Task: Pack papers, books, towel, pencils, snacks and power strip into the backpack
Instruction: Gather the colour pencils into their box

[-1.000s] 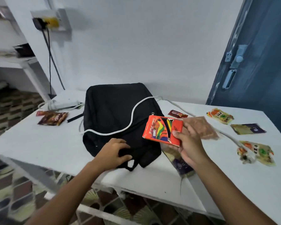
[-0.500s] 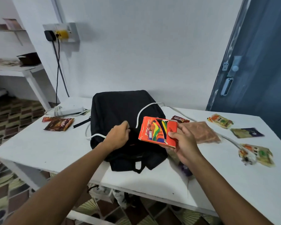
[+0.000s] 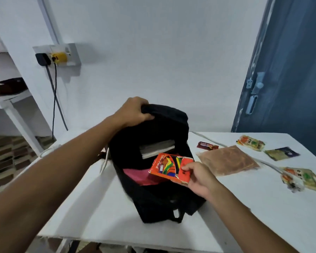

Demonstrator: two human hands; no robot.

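The black backpack (image 3: 159,198) lies open on the white table (image 3: 91,207). My left hand (image 3: 133,112) grips its raised top flap and holds the opening wide. Inside I see white papers or books (image 3: 156,149) and a pink cloth (image 3: 137,176). My right hand (image 3: 199,177) pinches an orange box of colour pencils (image 3: 169,168) at the mouth of the bag, its left end over the pink cloth. Several snack packets lie to the right: a brown bag (image 3: 228,162), a small red bar (image 3: 207,145) and a yellow-orange packet (image 3: 250,142).
A white power cord (image 3: 268,164) runs across the right of the table to a plug lying on another packet (image 3: 301,179). A dark packet (image 3: 282,153) lies near the blue door (image 3: 290,70). A wall socket (image 3: 57,54) with plugs is at the left.
My left hand has lifted the backpack's flap up and back, opening the bag. My right hand has brought the pencil box down into the opening. The view has shifted left.
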